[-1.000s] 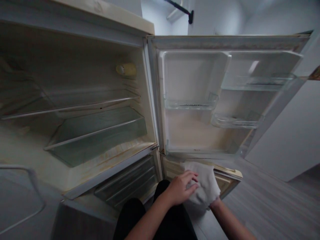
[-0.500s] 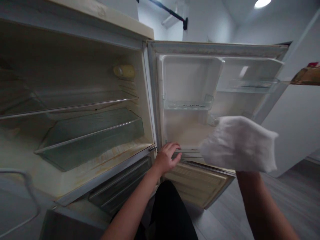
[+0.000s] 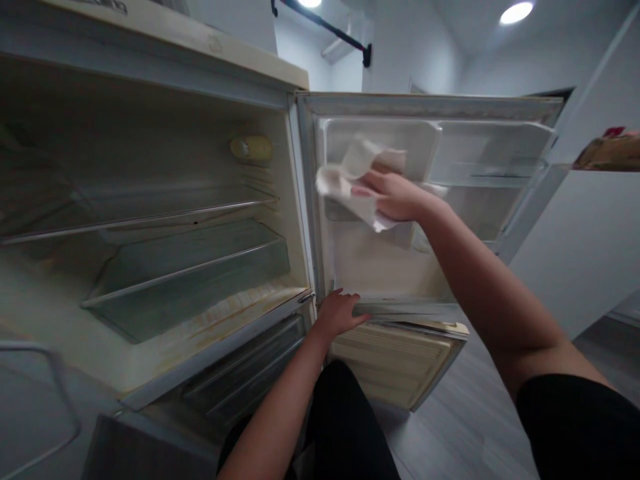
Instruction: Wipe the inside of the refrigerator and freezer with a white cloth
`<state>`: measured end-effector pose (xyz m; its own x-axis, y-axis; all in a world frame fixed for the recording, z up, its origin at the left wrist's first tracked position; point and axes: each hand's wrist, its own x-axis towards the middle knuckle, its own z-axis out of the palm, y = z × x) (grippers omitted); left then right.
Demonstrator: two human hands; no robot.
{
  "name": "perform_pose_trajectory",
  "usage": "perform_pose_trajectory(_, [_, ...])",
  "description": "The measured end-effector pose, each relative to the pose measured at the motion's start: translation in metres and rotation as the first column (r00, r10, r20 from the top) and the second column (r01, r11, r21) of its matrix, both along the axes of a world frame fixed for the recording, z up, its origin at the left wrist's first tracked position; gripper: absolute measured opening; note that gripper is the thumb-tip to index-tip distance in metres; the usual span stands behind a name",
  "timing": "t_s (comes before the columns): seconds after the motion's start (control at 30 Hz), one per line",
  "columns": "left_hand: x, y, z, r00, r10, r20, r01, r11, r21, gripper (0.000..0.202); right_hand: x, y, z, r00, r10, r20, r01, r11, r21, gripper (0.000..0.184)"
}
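An empty fridge stands open before me, its door [image 3: 520,110] swung out to the right. My right hand [image 3: 395,197] is closed on a white cloth [image 3: 350,183] and presses it against the inside of the door near the upper left bin. My left hand [image 3: 340,313] grips the bottom edge of the door, fingers curled over it. The lower freezer door [image 3: 400,360] stands ajar beneath.
Glass shelves [image 3: 185,267] run across the stained fridge interior, with a yellowish lamp housing [image 3: 253,148] on its right wall. Clear door bins [image 3: 490,173] sit on the door. Freezer drawers [image 3: 245,373] show below. Grey floor [image 3: 475,427] lies to the right.
My right hand has lifted the cloth from low near the freezer door up to the upper part of the fridge door. My left hand has left the cloth and taken hold of the door's bottom edge.
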<state>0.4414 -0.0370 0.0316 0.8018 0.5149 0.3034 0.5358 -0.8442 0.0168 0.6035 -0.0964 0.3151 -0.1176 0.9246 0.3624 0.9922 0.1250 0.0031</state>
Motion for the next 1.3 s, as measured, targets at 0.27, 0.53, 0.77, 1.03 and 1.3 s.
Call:
perform_pose_trajectory(0.27, [-0.005, 0.001, -0.005, 0.999, -0.013, 0.051, 0.014, 1.0, -0.017, 0.056, -0.028, 0.03, 0.006, 0.978, 0.189, 0.088, -0.164, 0.958, -0.235, 0.062])
perform_pose_trajectory(0.53, [-0.007, 0.001, -0.006, 0.999, -0.009, 0.04, 0.01, 0.999, -0.033, 0.053, -0.028, 0.026, 0.003, 0.979, 0.194, 0.063, -0.177, 0.962, -0.209, 0.062])
perform_pose_trajectory(0.77, [-0.009, 0.003, -0.006, 1.0, -0.011, 0.015, 0.011, 0.999, -0.042, 0.057, -0.032, 0.024, 0.002, 0.981, 0.173, 0.085, -0.154, 0.969, -0.195, 0.057])
perform_pose_trajectory(1.03, [-0.011, 0.003, -0.006, 1.0, -0.011, 0.024, 0.012, 0.999, -0.053, 0.054, -0.034, 0.025, 0.002, 0.978, 0.166, 0.129, -0.141, 0.973, -0.184, 0.062])
perform_pose_trajectory(1.3, [-0.01, 0.002, -0.005, 1.0, -0.01, 0.013, 0.011, 0.999, -0.046, 0.057, -0.035, 0.028, 0.002, 0.979, 0.154, 0.134, -0.126, 0.973, -0.196, 0.057])
